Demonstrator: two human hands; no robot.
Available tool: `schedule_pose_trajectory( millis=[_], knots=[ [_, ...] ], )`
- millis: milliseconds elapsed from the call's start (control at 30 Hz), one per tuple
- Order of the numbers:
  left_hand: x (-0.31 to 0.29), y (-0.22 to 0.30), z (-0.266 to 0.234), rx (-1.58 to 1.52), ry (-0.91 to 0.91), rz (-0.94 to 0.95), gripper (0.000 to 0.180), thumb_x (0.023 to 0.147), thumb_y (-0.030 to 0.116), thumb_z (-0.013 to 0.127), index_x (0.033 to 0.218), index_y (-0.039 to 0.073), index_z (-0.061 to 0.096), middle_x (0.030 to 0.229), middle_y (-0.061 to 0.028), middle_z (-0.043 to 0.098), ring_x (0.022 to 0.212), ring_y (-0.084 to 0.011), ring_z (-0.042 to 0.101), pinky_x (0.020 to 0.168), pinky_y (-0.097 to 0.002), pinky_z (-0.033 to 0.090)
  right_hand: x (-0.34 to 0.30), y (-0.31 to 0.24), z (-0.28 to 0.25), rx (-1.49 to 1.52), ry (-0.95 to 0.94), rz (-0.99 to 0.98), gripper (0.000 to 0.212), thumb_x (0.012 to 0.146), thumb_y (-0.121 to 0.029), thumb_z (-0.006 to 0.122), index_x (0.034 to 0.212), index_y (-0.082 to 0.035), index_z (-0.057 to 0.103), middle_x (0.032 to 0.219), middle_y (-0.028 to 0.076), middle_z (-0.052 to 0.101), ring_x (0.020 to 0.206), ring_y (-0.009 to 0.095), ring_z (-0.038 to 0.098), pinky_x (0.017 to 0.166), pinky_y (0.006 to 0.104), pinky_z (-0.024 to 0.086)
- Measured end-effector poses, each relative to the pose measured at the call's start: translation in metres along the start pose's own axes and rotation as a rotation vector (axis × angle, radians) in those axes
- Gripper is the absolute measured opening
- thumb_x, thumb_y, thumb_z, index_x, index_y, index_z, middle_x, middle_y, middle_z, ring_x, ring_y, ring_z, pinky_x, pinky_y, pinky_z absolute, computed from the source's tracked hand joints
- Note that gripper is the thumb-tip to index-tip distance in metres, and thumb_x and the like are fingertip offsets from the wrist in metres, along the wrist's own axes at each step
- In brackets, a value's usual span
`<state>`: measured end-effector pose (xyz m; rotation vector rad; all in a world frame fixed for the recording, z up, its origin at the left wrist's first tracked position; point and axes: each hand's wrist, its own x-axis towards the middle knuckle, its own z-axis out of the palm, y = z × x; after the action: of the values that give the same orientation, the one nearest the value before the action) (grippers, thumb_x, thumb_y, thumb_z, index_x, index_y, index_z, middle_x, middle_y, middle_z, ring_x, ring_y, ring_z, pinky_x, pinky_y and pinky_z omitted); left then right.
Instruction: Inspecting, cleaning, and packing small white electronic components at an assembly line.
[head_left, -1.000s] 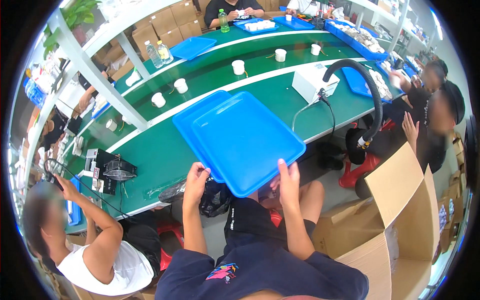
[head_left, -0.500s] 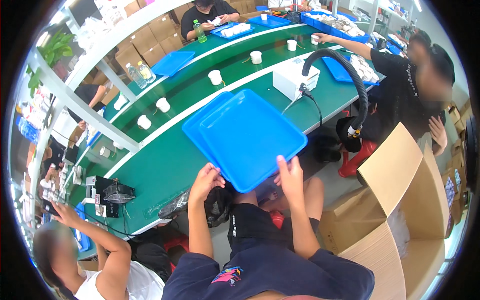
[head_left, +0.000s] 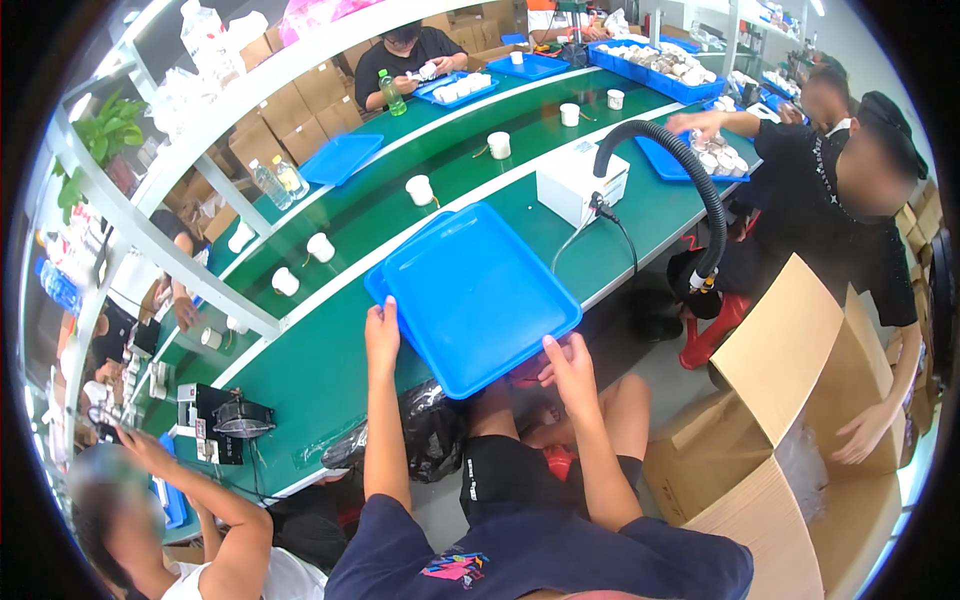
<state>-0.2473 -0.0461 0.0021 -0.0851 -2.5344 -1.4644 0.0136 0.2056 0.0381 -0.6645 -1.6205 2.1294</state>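
A flat blue plastic tray [head_left: 485, 300] lies tilted in front of me, over the near edge of the green workbench. Beneath it sits a second blue tray [head_left: 378, 284], showing only a strip along the far left side. My left hand [head_left: 382, 335] is closed on the left edge, fingertips at the rim; whether it grips one tray or both I cannot tell. At the near right corner my right hand [head_left: 570, 368] pinches the upper tray, thumb on its rim. The upper tray holds nothing.
Behind the trays stands a white box-shaped machine [head_left: 583, 182] with a black flexible hose [head_left: 700, 170]. White cups [head_left: 419, 190] line the belt. An open cardboard box [head_left: 780, 330] stands at my right, a co-worker's hand [head_left: 868, 432] inside it. A black device [head_left: 225, 418] sits left.
My left hand has moved up along the trays' left side. The upper tray has shifted left, covering more of the lower one. The right co-worker's hand has gone down into the cardboard box.
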Motion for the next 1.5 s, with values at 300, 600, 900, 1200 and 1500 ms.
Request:
schedule_pose_trajectory(
  millis=[300, 600, 900, 1200, 1500],
  knots=[
    [0.061, 0.040, 0.064, -0.202, -0.117, 0.071, 0.063, 0.098, 0.052, 0.043, 0.126, -0.003, 0.056, 0.121, -0.0189, 0.062, 0.114, -0.0275, 0.057, 0.099, -0.0358, 0.041, 0.026, -0.031, -0.018, -0.131, 0.266, -0.088, 0.062, 0.094, -0.033, 0.061, 0.136, 0.005, 0.037, 0.081, 0.010, 0.059, 0.050, 0.011, 0.054, 0.042, 0.0243, 0.044],
    [0.070, 0.069, 0.094, -0.129, 0.047, 0.068, 0.050, 0.098, 0.044, 0.046, 0.097, -0.002, 0.067, 0.078, -0.0204, 0.066, 0.074, -0.0326, 0.065, 0.070, -0.0417, 0.047, 0.027, -0.047, -0.035, -0.275, -0.104, 0.139, 0.021, 0.097, -0.024, 0.050, 0.100, -0.003, 0.055, 0.064, 0.003, 0.056, 0.041, 0.008, 0.046, 0.036, 0.0214, 0.035],
    [0.079, 0.076, 0.102, -0.134, 0.104, 0.115, 0.039, 0.096, 0.035, 0.051, 0.083, 0.001, 0.066, 0.074, -0.0218, 0.064, 0.070, -0.0400, 0.063, 0.061, -0.0481, 0.047, 0.060, -0.089, 0.000, 0.082, -0.033, -0.048, 0.021, 0.094, -0.018, 0.052, 0.107, -0.002, 0.051, 0.069, 0.008, 0.057, 0.037, 0.015, 0.045, 0.032, 0.0252, 0.036],
    [0.078, 0.083, 0.106, -0.233, 0.073, 0.036, 0.029, 0.093, 0.028, 0.051, 0.087, 0.004, 0.065, 0.079, -0.0204, 0.066, 0.073, -0.0409, 0.064, 0.065, -0.0515, 0.050, 0.203, -0.146, 0.111, 0.231, -0.312, -0.068, 0.022, 0.098, -0.027, 0.049, 0.089, -0.007, 0.049, 0.072, 0.004, 0.051, 0.053, 0.011, 0.044, 0.045, 0.0236, 0.035],
    [0.074, 0.086, 0.098, -0.185, 0.053, 0.005, 0.022, 0.093, 0.021, 0.052, 0.083, 0.003, 0.061, 0.079, -0.0183, 0.066, 0.069, -0.0392, 0.064, 0.063, -0.0499, 0.049, 0.338, -0.124, 0.234, 0.187, -0.540, 0.042, 0.019, 0.095, -0.021, 0.053, 0.103, -0.004, 0.047, 0.080, 0.009, 0.057, 0.062, 0.014, 0.048, 0.054, 0.0281, 0.040]
  ],
)
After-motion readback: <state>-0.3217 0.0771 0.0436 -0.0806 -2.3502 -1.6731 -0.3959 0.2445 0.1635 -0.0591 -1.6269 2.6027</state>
